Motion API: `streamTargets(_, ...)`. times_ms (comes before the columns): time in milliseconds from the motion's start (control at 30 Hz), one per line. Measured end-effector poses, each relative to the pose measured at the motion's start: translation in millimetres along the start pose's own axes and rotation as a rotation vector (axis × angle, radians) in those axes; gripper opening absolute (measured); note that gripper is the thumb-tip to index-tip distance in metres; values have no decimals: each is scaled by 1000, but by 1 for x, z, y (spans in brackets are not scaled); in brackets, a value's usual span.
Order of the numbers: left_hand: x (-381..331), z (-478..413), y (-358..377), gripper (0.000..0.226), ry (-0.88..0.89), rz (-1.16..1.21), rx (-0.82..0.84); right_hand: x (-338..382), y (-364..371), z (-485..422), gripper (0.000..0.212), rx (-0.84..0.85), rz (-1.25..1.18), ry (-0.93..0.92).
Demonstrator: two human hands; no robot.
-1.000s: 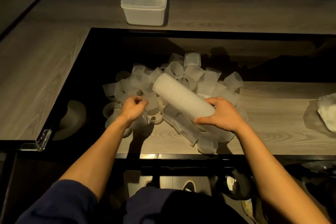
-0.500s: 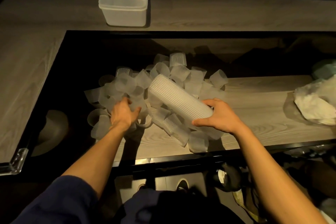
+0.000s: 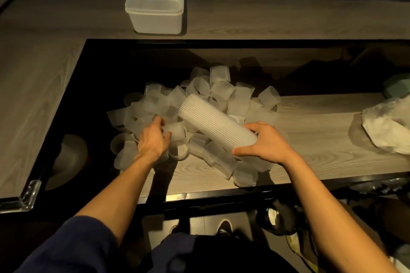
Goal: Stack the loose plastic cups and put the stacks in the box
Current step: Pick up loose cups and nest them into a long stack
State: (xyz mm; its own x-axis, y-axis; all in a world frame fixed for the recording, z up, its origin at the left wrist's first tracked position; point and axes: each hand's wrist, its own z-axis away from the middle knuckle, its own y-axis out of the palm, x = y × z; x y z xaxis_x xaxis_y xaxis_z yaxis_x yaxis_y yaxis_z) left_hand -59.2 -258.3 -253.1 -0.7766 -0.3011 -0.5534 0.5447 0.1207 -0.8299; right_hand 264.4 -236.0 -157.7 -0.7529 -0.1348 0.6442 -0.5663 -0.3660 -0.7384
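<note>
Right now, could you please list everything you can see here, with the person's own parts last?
loose cups: many, frosted clear, heaped on the lower shelf
cup stack: one, frosted ribbed, lying tilted over the heap
box: one, translucent white, open, on the far counter
crumpled plastic bag: one, whitish, right on the shelf
left hand: closing on a loose cup
right hand: holding the stack's near end

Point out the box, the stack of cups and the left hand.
box (image 3: 155,19): head view, near wall.
stack of cups (image 3: 213,121): head view, ribbed side, mid-length.
left hand (image 3: 153,138): head view, back of the hand.
</note>
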Motion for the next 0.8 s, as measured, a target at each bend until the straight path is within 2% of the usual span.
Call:
streamTargets(67,0,-2,0,43,-3,-44,86,0,0,0,71,-2,2,-5)
streamTargets(167,-1,-5,2,46,-42,-88,182,-1,0,0,72,-3,2,-7)
streamTargets(500,-6,-6,8,54,-65,-154,176,-9,-2,2,72,-4,-14,9)
streamTargets(800,-5,-3,8,22,-8,-295,214,-7,0,3,64,8,-21,-2)
